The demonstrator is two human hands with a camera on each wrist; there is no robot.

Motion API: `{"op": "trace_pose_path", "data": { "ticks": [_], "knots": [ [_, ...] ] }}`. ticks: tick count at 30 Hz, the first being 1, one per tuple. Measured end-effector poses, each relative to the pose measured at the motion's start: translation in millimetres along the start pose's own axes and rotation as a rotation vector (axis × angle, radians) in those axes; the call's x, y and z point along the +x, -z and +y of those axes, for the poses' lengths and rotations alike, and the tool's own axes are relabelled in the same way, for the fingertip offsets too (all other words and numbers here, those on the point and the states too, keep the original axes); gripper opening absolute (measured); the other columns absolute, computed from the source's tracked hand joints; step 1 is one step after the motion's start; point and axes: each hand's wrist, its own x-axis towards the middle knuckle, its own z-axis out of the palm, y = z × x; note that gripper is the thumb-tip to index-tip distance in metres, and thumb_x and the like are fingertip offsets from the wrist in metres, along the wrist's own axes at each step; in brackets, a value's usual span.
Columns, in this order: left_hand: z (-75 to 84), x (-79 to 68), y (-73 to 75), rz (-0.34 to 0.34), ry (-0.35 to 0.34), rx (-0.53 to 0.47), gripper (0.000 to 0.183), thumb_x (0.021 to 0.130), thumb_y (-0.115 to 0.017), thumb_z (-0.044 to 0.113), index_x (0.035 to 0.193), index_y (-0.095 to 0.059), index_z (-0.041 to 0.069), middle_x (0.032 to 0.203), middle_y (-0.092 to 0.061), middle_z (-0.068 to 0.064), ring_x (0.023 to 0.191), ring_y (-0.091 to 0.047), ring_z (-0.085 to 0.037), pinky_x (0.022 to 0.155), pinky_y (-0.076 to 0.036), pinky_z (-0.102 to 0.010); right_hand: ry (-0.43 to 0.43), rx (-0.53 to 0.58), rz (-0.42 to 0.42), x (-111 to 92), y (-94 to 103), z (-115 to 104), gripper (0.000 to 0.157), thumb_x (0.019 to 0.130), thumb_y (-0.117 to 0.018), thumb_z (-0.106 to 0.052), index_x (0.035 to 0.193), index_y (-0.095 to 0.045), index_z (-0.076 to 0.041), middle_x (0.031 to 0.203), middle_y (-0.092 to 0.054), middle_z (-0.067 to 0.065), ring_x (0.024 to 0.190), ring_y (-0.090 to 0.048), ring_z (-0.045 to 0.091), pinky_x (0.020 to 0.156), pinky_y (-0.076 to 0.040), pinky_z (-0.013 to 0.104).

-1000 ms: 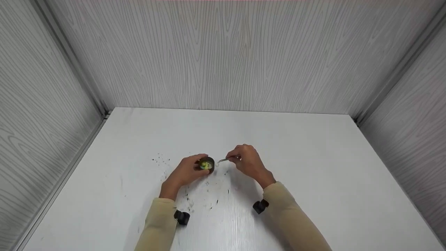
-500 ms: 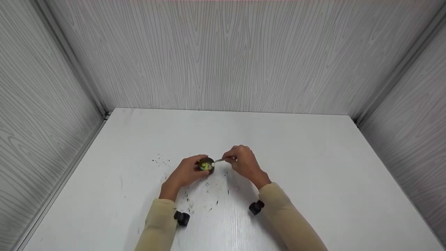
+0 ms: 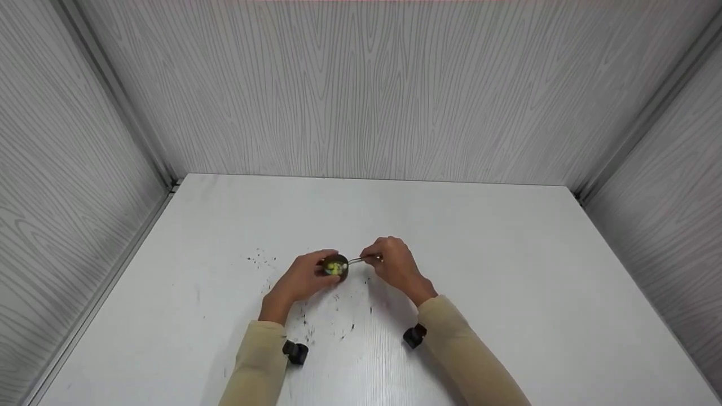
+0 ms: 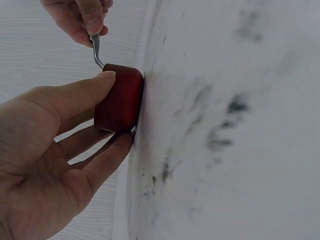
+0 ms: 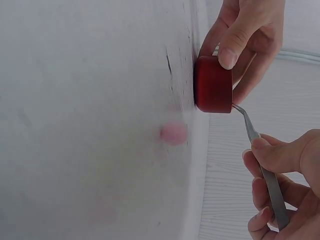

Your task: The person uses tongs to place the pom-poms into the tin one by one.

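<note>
My left hand (image 3: 302,277) grips a small dark red cup (image 4: 120,100) by its sides, thumb on one side and fingers on the other. The cup stands on the white table with its opening upward. Small yellow and whitish pieces (image 3: 335,269) lie inside it in the head view. My right hand (image 3: 396,266) pinches a pair of metal tweezers (image 5: 272,192) with a bent tip. In the right wrist view, the tweezer tip reaches just over the cup's rim (image 5: 232,90). The tip's end is hidden inside the cup in both wrist views.
Dark specks and smudges (image 3: 304,324) mark the white table (image 3: 479,254) around and in front of the cup. A blurred pink spot (image 5: 173,133) shows on the tabletop near the cup. Grey wood-grain panels (image 3: 361,84) enclose the back and both sides.
The right hand has moved left, bringing the tweezers with a small whitish piece from beside the cup to its opening. The left hand and cup have stayed in place.
</note>
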Motion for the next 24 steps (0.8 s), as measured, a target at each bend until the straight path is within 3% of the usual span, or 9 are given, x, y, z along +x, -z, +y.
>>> {"op": "trace_pose_path", "data": {
  "ticks": [13, 24],
  "knots": [
    [1.9, -0.4, 0.2, 0.001, 0.016, -0.006, 0.058, 0.096, -0.073, 0.011, 0.150, -0.052, 0.008, 0.152, -0.054, -0.019, 0.136, -0.057, -0.040, 0.113, -0.049, -0.052, -0.006, 0.070, 0.020, -8, 15.4, 4, 0.014, 0.090, -0.075, 0.003, 0.098, -0.083, -0.006, 0.091, -0.078, 0.009, 0.084, -0.072, 0.022, 0.076, -0.062, 0.037],
    [-1.1, 0.1, -0.3, -0.015, 0.005, -0.002, 0.059, 0.097, -0.072, 0.011, 0.152, -0.050, 0.007, 0.152, -0.054, -0.019, 0.137, -0.057, -0.040, 0.112, -0.050, -0.051, 0.011, 0.123, -0.046, -22, 48.6, 12, 0.015, 0.088, -0.077, 0.004, 0.098, -0.083, -0.004, 0.095, -0.079, 0.010, 0.088, -0.074, 0.023, 0.078, -0.062, 0.037]
  ]
}}
